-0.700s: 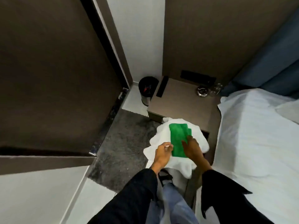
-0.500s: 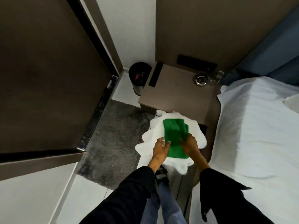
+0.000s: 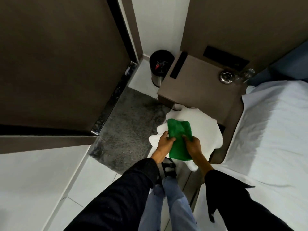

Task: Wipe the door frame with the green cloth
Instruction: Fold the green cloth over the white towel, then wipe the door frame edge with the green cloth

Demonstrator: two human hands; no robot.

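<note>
Green cloth (image 3: 179,139) lifted, both hands' grip closed

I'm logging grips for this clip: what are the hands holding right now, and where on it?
Both hold the green cloth: the left hand pinches its left edge, the right hand its right edge, over the white towel.

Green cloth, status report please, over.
Left hand and right hand both gripping green cloth, above white towel. Door frame unwiped. Nothing blocking.
</note>
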